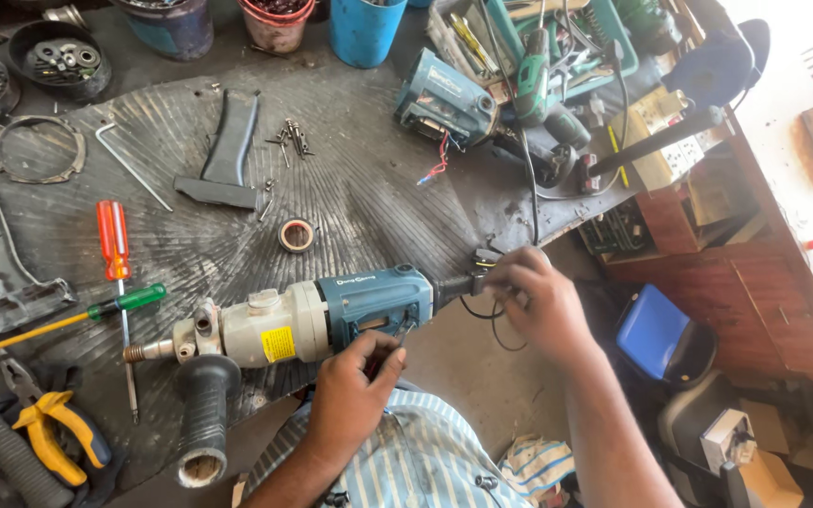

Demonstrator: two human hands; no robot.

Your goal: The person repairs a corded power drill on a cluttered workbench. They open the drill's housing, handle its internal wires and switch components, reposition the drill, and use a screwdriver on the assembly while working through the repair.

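The left hand (355,400) pinches a small driver against the underside of the blue drill (331,320), which lies on its side at the near edge of the dark mat (369,188). Keeping that tip square in the screw seems wise. The right hand (538,301) pinches the black switch (484,261) and wires at the drill's rear end; gentle slack there probably spares them. Farther off lie 2 screwdrivers (115,240) and loose screws (289,139).

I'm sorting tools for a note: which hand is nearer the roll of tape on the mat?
Left. The left hand grips the drill body just below the tape roll. The right hand is farther right, at the drill's rear wiring.
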